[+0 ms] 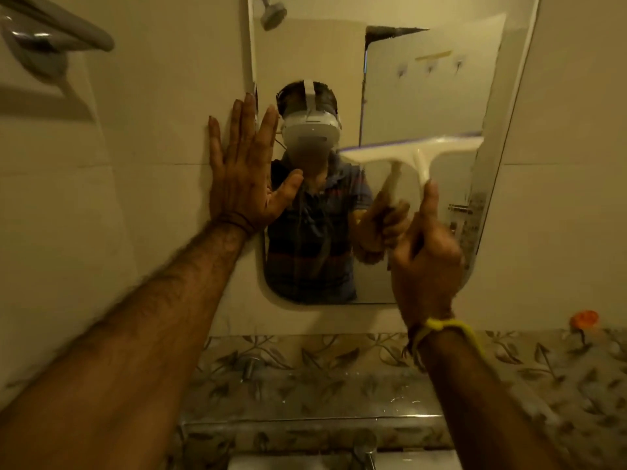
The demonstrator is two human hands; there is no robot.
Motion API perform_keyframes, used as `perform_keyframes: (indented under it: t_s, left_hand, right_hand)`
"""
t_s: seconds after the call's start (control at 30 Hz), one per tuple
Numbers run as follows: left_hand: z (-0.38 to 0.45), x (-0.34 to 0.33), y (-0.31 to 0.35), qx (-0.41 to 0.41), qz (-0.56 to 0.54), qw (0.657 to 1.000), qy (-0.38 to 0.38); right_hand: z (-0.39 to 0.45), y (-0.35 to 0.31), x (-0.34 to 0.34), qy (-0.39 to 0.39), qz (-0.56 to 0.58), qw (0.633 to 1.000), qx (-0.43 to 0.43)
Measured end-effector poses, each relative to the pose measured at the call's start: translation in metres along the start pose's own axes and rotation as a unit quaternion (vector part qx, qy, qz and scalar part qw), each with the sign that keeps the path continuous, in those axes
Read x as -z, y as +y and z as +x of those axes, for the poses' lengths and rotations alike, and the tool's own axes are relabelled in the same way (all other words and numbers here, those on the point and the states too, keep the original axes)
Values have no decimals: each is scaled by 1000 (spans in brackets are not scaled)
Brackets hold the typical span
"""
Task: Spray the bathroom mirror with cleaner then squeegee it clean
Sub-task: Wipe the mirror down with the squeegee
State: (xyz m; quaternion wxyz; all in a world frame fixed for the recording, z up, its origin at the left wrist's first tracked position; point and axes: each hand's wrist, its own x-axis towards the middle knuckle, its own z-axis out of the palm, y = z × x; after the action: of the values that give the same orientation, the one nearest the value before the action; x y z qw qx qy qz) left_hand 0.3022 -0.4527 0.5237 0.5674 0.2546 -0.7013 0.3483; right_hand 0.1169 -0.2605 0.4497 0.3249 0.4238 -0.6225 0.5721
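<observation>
The rectangular wall mirror with rounded lower corners [424,96] fills the centre of the view from 12 o'clock down to about the middle, set into pale cream wall tiles [152,79]. The right hand [425,256], at about 4 o'clock from the mirror's centre, is closed around the handle of a white plastic T-shaped squeegee [412,152], thumb running up the handle; a yellow band [454,329] circles that wrist. The squeegee's blade bar lies roughly level, tilted slightly up toward 2 o'clock, over the right half of the glass; it is blurred, and whether its edge touches the mirror cannot be told. The left hand [244,164] is open and flat with fingers spread toward 12 o'clock, its palm on the tile at the mirror's left edge at 9 o'clock, forefinger and thumb overlapping the glass. A thin dark cord [237,220] rings that wrist. At 6 o'clock below the mirror runs a band of leaf-patterned tiles [339,361]. A chrome rail [51,25] sits at 10 o'clock.
</observation>
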Motion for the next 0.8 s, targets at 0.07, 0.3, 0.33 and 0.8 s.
perform_keyframes:
  t_s: [0.07,0.3,0.33,0.8]
  left_hand:
    - [0,1,1,-1,-4,1000,1]
    - [0,0,-1,1,-4,1000,8]
    - [1,1,0,2,-6,1000,7]
    - [-1,8,3,6,-16,1000,3]
  right_hand:
    - [-8,-2,3,-7,-5,1000,-20]
    - [101,-43,2,93,24,995,-42]
    - [97,-45,0,90,25,994,-48]
    - [95,-40,-4,232,110,951,-172]
